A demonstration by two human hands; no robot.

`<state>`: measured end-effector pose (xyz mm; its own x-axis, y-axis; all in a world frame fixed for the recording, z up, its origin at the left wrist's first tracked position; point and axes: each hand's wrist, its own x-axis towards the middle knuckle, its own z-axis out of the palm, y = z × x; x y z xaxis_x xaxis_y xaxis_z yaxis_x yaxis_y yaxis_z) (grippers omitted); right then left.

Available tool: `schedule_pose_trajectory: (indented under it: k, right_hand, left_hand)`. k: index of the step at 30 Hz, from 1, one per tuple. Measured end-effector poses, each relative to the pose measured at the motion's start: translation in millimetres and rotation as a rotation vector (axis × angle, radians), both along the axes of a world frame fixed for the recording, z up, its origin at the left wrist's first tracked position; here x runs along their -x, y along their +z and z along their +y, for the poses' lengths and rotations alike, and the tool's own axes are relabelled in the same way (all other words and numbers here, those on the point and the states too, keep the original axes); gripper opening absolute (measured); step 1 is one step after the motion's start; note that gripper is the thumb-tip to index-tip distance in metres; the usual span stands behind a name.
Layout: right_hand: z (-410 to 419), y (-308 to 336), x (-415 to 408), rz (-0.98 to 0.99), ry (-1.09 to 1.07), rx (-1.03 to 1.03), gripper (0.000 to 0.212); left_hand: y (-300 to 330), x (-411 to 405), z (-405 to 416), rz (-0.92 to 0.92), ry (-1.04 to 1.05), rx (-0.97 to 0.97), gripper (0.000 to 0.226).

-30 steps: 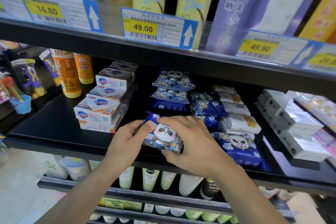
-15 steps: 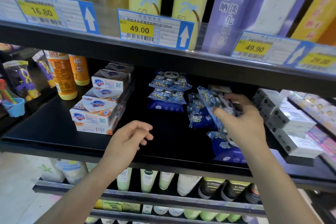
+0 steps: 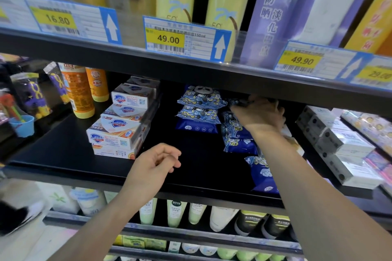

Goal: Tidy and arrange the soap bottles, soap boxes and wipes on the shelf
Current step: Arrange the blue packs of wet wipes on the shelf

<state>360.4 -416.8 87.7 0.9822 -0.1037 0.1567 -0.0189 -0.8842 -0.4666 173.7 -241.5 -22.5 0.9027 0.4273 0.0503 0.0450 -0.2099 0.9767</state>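
- The right hand (image 3: 259, 113) reaches deep toward the back of the black shelf (image 3: 63, 152), fingers curled round a blue wipes pack (image 3: 238, 102) held just under the shelf above.
- The left hand (image 3: 153, 167) hovers over the front edge of the shelf near the middle, fingers loosely curled and holding nothing.
- A stack of 3 blue wipes packs (image 3: 199, 110) sits toward the back, middle of the shelf, the top one showing a panda face.
- Just right of that stack, more blue wipes packs (image 3: 236, 135) lie in a row running toward the front edge; the one nearest the front (image 3: 262, 174) is partly hidden by the right forearm.
- Soap boxes (image 3: 118, 125) are stacked left of the wipes, in a column running from the back toward the front.
- 2 orange bottles (image 3: 79, 91) stand upright at the back left, beside the soap boxes.
- White boxes (image 3: 339, 144) line the right end of the shelf.
- Price tags (image 3: 167, 39) reading 16.80, 49.00 and 49.90 hang on the shelf above.
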Motion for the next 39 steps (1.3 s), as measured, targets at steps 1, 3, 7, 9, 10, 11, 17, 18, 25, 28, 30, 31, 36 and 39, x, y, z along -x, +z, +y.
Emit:
schedule_pose_trajectory:
  k: [1,3,7,9,10,11,17,18,25,28,30,31,36,39]
  right_hand:
    - [1,1,-1,0.012,0.002,0.045,0.078]
    - [1,3,-2,0.017,0.017,0.098,0.077]
    - [-2,4,-2,0.018,0.034,0.131,0.077]
    - [-4,7,-1,0.025,0.060,0.127,0.077]
    - [-5,9,-1,0.021,0.074,0.127,0.075]
    - [-6,10,-1,0.018,0.084,0.134,0.074]
    - [-9,14,2,0.037,0.128,0.161,0.080]
    - [-8,15,2,0.037,0.139,0.160,0.081]
    - [5,28,17,-0.050,0.271,0.232,0.068]
    - [22,29,25,-0.030,0.412,0.377,0.062]
    - [39,20,23,-0.117,0.517,0.453,0.051]
    - [48,16,19,-0.162,0.564,0.473,0.050]
    - [73,4,-2,-0.120,0.649,0.504,0.074]
    - [75,-2,-12,-0.143,0.654,0.498,0.078]
  left_hand:
    - [0,0,0,-0.002,-0.001,0.003,0.020]
    - [-1,0,0,0.000,-0.005,0.004,0.020]
    - [0,0,-1,-0.001,-0.009,-0.003,0.020]
    - [1,1,-2,-0.004,-0.010,0.001,0.020]
    - [1,2,-2,-0.004,-0.010,-0.001,0.020]
    - [1,2,-2,-0.003,-0.011,-0.005,0.020]
    - [2,2,-2,-0.007,-0.018,-0.019,0.021]
    - [2,3,-2,-0.006,-0.019,-0.020,0.021]
    - [3,3,0,-0.011,-0.024,-0.017,0.020]
    - [3,3,0,-0.013,-0.023,-0.009,0.020]
    - [2,2,3,-0.005,-0.020,0.001,0.020]
    - [2,1,4,-0.003,-0.016,0.012,0.020]
    - [2,-1,8,-0.010,0.004,0.051,0.020]
    - [2,-2,10,-0.019,0.004,0.073,0.020]
